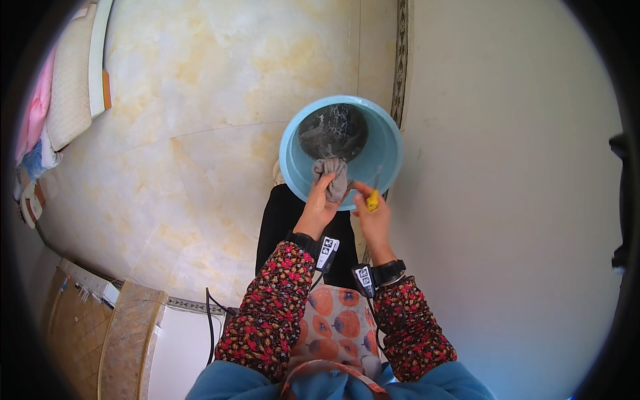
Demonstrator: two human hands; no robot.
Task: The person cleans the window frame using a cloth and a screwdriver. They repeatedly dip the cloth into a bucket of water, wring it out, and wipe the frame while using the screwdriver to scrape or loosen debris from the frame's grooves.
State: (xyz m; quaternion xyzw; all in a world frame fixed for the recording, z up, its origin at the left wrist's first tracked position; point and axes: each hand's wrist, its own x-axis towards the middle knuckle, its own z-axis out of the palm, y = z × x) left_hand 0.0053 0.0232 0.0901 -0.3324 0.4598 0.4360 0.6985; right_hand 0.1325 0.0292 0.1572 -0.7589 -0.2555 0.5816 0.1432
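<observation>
A light blue bucket [288, 157] stands before my knees with dark, foamy water [331, 130] in it. Over its near side my left hand [321, 208] is closed round a bunched grey-beige cloth [329, 175], which looks wet. My right hand [375, 221] grips a yellow-handled tool [373, 200] with a thin, pale shaft pointing up and away; its exact kind is unclear. The right index finger reaches toward the cloth's right side, and whether it touches is hard to see.
A plain pale wall [507, 200] rises close on the right. Marble-patterned tiles [200, 80] cover the floor to the left. Bedding [70, 73] lies at the far left, with a shoe [31, 203] below it. Black cables [211, 327] hang near my left arm.
</observation>
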